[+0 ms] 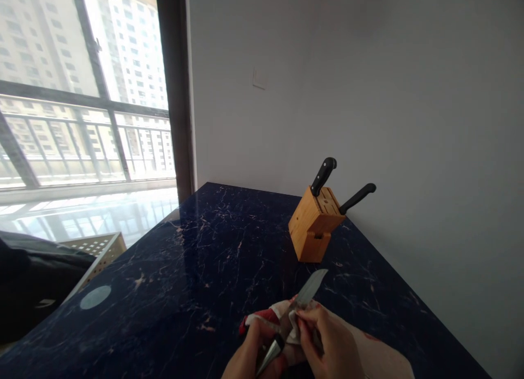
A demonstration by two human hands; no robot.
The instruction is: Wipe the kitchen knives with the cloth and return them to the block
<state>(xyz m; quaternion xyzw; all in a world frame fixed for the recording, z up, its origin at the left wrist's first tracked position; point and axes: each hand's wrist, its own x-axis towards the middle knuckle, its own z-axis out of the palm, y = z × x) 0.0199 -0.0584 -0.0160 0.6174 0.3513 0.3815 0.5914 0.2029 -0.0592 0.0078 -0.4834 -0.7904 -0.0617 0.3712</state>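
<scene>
A kitchen knife points up and away from me, its blade bare toward the tip. My left hand is closed around its handle near the bottom of the view. My right hand pinches part of a red and white cloth against the lower blade. More of the cloth lies under both hands and stretches right beneath the right forearm. Beyond the knife tip stands a wooden knife block with two black-handled knives in it, one handle upright and the other handle leaning right.
The dark blue marbled table meets a grey wall at the right and back. A pale round spot marks its left side. Left of the table are a perforated beige basket and a dark item, near large windows.
</scene>
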